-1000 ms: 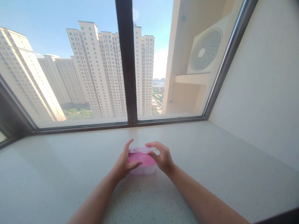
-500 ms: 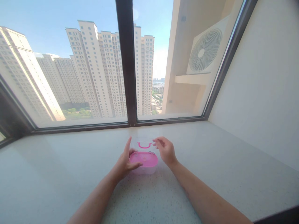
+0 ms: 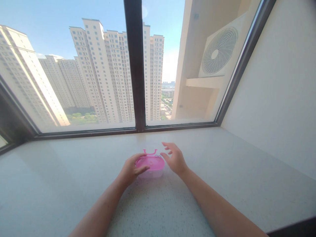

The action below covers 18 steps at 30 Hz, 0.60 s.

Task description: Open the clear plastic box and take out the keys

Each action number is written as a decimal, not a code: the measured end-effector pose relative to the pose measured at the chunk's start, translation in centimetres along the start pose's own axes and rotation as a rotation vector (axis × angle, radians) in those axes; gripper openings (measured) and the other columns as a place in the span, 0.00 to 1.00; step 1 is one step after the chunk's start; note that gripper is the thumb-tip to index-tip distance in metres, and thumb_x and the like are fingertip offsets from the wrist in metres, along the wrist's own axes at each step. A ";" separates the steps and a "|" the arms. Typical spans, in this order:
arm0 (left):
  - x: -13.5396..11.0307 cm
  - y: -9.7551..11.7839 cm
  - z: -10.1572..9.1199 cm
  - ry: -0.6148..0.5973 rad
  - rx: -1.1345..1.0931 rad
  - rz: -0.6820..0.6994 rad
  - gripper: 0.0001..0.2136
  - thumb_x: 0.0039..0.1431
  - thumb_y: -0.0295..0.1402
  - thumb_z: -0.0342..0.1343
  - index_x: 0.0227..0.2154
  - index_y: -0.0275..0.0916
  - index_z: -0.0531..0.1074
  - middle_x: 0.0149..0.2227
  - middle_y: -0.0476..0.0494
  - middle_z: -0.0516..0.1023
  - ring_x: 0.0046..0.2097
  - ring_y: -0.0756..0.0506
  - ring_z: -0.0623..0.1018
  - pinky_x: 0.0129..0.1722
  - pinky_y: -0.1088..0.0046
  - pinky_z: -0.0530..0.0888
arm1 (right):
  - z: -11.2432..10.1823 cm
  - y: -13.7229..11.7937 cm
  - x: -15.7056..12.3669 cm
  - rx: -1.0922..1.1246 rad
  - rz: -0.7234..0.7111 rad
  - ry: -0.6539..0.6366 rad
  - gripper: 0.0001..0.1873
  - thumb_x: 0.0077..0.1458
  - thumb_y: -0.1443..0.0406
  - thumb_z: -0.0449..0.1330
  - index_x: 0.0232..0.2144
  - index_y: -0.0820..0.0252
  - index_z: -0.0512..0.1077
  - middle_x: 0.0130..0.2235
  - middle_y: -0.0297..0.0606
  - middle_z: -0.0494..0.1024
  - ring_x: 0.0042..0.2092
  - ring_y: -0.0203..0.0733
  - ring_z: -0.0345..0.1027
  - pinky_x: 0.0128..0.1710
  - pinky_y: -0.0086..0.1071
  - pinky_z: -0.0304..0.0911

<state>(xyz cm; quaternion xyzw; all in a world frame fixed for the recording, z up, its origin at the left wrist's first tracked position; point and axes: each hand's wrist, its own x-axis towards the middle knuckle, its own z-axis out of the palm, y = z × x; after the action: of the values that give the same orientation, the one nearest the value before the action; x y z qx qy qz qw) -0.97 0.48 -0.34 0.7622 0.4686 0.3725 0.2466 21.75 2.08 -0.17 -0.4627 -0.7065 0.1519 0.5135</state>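
Observation:
A small clear plastic box with a pink inside [image 3: 151,164] stands on the pale speckled sill [image 3: 74,184], its clear lid with a pink handle [image 3: 150,152] swung back behind it. My left hand [image 3: 130,168] curls round the box's left side, thumb lying across its rim. My right hand [image 3: 174,158] hovers just right of the box with fingers spread and nothing in it.
A wide window with a dark centre post [image 3: 134,65] runs along the back of the sill. A white wall [image 3: 278,98] closes the right side. Outside are tower blocks and an air-conditioner unit [image 3: 218,52].
The lid was lifted by my right hand and now lies open behind the box. My right hand has let go and spread. My left hand closed round the box.

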 end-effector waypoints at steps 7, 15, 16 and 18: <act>0.0 -0.1 -0.1 0.009 0.002 0.024 0.22 0.48 0.45 0.60 0.45 0.39 0.72 0.46 0.39 0.78 0.47 0.40 0.76 0.49 0.64 0.69 | 0.0 -1.0 -0.3 0.046 -0.047 -0.035 0.20 0.45 0.68 0.65 0.43 0.56 0.75 0.44 0.43 0.71 0.44 0.44 0.67 0.36 0.35 0.66; 0.1 -0.5 -0.4 -0.016 -0.012 0.043 0.25 0.48 0.47 0.60 0.47 0.39 0.72 0.47 0.38 0.77 0.49 0.39 0.75 0.49 0.64 0.69 | -0.2 -1.4 -0.6 0.065 -0.076 -0.185 0.06 0.51 0.67 0.61 0.30 0.55 0.79 0.48 0.41 0.69 0.47 0.43 0.65 0.49 0.39 0.61; 0.0 -0.5 -0.5 -0.027 -0.020 0.062 0.26 0.47 0.48 0.61 0.48 0.40 0.72 0.48 0.38 0.77 0.49 0.39 0.74 0.49 0.64 0.69 | -0.2 -1.4 -0.6 0.065 -0.076 -0.190 0.06 0.51 0.67 0.61 0.28 0.56 0.79 0.47 0.41 0.69 0.47 0.43 0.65 0.49 0.40 0.61; -0.1 -0.6 -0.6 -0.050 -0.032 0.101 0.28 0.46 0.48 0.62 0.50 0.41 0.70 0.49 0.38 0.75 0.50 0.38 0.73 0.50 0.64 0.68 | -0.2 -1.4 -0.6 0.076 -0.076 -0.184 0.06 0.52 0.66 0.60 0.27 0.57 0.78 0.47 0.42 0.69 0.47 0.43 0.65 0.49 0.39 0.61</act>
<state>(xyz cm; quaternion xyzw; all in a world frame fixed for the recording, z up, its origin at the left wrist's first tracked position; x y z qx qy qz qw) -1.81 0.67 -0.48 0.7900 0.4170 0.3726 0.2515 21.29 0.82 0.54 -0.4000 -0.7613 0.2009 0.4691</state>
